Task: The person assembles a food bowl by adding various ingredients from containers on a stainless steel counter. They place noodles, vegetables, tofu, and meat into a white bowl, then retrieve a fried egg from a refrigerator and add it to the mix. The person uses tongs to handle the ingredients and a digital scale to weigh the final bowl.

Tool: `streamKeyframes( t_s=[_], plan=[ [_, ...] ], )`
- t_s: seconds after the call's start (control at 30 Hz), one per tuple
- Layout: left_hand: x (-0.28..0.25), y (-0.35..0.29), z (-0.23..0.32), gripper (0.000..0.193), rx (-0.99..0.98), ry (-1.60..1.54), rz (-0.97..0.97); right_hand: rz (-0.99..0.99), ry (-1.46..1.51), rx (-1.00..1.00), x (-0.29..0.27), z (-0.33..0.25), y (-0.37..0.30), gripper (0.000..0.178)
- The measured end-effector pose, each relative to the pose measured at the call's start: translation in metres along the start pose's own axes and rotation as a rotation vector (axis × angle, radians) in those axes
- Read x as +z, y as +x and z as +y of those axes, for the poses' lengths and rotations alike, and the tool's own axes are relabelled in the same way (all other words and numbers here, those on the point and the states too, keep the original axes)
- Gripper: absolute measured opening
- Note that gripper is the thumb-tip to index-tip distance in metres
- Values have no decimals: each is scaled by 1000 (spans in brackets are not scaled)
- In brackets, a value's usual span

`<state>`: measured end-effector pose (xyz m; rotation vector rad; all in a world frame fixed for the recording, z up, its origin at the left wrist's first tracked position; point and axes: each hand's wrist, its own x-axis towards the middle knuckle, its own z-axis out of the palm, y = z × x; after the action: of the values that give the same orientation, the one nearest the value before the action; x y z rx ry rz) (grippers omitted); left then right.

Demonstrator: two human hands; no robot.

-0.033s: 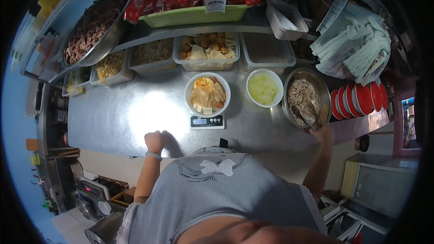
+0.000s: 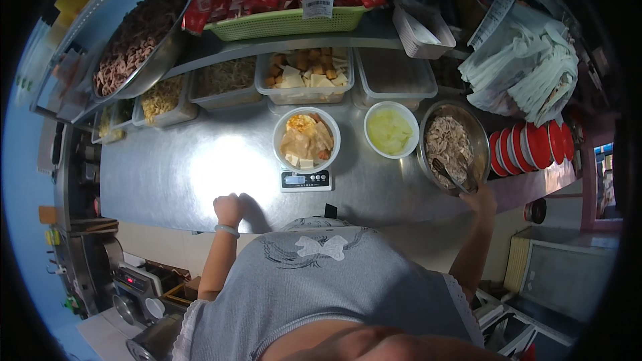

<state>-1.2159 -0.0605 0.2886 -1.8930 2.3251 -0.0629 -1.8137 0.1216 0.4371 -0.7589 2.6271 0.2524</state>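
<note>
At the right, my right hand [image 2: 479,196] is closed on the handle end of metal tongs [image 2: 449,175]. Their tips rest in pale sliced meat [image 2: 449,140] in a steel bowl [image 2: 480,135]. My left hand [image 2: 229,209], curled into a fist with nothing visible in it, rests at the counter's front edge. Between the hands, a white round tub [image 2: 277,150] holds tofu cubes, sausage-like pieces and tan and orange food. It sits on a digital kitchen scale [image 2: 306,180]. Beside the steel bowl is a second white tub [image 2: 368,144] with pale green slices.
Clear plastic bins [image 2: 304,98] of ingredients line the counter's back. Above, the shelf carries a large bowl of dark meat [image 2: 140,40], a green basket [image 2: 287,25] of red packets and a small white basket [image 2: 424,40]. Plastic bags [image 2: 521,67] hang right, over red-and-white stacked containers [image 2: 531,147].
My right hand has shifted very slightly to the right with the tongs. My left hand, the tubs and the scale look unmoved.
</note>
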Motion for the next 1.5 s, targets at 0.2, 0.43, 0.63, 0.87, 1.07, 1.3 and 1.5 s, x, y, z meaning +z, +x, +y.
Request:
streamKeyframes(
  t_s=[0.2, 0.43, 0.63, 0.87, 1.07, 1.3, 1.5],
  plan=[
    [-7, 10, 0, 18, 76, 26, 53, -142, -11, -113, -1, 8, 5, 90],
    [5, 6, -6, 22, 109, -20, 48, -175, -160, -59, 17, -16, 56, 64],
    [1, 11, 0, 21, 132, -13, 8, -82, 10, -101, 26, 7, 64, 71],
    [11, 1, -6, 20, 123, -58, 23, -68, 256, -121, -10, 19, 57, 72],
    [9, 6, -2, 21, 62, -47, -8, 37, 52, -182, 11, -17, 101, 69],
    [8, 5, 3, 22, 120, 31, -15, 101, 68, -200, 24, -19, 97, 51],
    [6, 5, 9, 23, 109, 85, -5, 191, 46, -225, 34, -12, 91, 40]
  ],
)
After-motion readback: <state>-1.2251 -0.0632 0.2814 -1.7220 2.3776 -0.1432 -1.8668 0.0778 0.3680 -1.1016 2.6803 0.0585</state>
